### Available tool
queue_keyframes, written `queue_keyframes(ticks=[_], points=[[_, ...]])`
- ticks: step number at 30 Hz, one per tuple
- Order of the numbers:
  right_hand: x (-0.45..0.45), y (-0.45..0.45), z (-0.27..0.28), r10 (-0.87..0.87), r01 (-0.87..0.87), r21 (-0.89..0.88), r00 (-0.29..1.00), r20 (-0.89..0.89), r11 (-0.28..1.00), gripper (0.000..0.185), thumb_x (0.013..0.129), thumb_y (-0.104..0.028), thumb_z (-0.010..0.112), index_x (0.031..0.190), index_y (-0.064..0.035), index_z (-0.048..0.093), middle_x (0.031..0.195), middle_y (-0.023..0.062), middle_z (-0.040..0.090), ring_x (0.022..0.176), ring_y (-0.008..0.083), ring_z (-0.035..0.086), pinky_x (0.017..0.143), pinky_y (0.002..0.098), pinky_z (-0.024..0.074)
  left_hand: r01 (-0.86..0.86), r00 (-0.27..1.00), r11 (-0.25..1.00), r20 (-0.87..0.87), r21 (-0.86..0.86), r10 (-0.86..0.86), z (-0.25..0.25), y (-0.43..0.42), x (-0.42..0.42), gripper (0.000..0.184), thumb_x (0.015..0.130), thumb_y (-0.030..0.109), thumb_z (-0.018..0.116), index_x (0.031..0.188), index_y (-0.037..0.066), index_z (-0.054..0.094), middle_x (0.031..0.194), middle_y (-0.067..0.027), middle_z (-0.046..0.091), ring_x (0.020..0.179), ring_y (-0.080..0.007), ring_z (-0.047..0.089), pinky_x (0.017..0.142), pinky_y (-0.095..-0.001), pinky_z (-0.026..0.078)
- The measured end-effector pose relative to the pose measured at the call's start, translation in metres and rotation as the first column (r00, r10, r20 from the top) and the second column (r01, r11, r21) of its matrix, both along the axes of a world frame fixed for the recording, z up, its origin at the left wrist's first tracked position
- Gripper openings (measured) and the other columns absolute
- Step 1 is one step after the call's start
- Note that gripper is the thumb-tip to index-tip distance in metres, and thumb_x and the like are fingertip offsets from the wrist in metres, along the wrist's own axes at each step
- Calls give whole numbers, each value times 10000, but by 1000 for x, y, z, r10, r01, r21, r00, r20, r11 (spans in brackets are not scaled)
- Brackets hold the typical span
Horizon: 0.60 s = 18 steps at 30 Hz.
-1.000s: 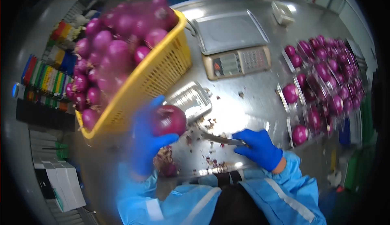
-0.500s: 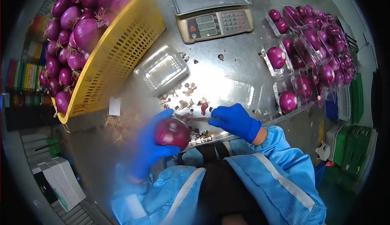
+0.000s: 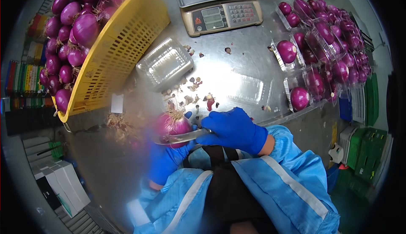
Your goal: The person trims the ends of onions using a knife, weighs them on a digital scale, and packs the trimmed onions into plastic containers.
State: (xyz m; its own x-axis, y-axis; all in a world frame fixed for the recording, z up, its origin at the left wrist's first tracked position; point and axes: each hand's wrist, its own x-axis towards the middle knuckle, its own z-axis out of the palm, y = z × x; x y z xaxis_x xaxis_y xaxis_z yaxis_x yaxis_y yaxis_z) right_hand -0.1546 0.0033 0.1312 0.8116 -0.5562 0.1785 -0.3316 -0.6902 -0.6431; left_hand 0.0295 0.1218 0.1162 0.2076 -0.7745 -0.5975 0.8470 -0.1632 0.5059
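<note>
A red onion (image 3: 172, 126) rests in my left hand (image 3: 165, 162), whose blue-gloved fingers curl round its underside. Its tuft of pale roots faces up. My right hand (image 3: 237, 129), also gloved in blue, grips a knife (image 3: 182, 137) by the handle. The blade lies across the near side of the onion, below the roots. Whether it has cut into the skin I cannot tell. Beyond the hands, onion scraps (image 3: 194, 86) are scattered on the metal table (image 3: 247, 56). Part of the left side of the view is hazy.
A yellow crate (image 3: 120, 48) heaped with red onions leans in at the left. An upturned clear tray (image 3: 165, 62) sits beside it. The scale (image 3: 222, 17) stands at the back. Packed onion trays (image 3: 325, 43) are stacked at the right. Roots (image 3: 119, 124) lie near the front edge.
The onion has been turned so its roots show on top. My right hand has moved left with the knife, bringing the blade against the onion. The view has shifted slightly.
</note>
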Motion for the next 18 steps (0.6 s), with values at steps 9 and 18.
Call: queue_keyframes(ticks=[9,18], points=[[4,2,-11,23,-23,18,1000,3,1000,324,806,-485,654,875,-169,654,679,44,579,575,245,610,502,333,458,36,814,987,-568,-157,-120,3,19,-4,870,848,615,553,1393,-20,314,1326,-256,439,1042,-418,526,883,-498,509],[-29,30,-95,-118,261,708,962,-246,656,355,852,-397,673,959,-58,665,763,143,652,667,286,649,638,348,506,-148,862,988,-484,46,152,-8,32,26,997,769,670,602,1421,-17,292,1129,-284,511,907,-343,563,800,-425,530]])
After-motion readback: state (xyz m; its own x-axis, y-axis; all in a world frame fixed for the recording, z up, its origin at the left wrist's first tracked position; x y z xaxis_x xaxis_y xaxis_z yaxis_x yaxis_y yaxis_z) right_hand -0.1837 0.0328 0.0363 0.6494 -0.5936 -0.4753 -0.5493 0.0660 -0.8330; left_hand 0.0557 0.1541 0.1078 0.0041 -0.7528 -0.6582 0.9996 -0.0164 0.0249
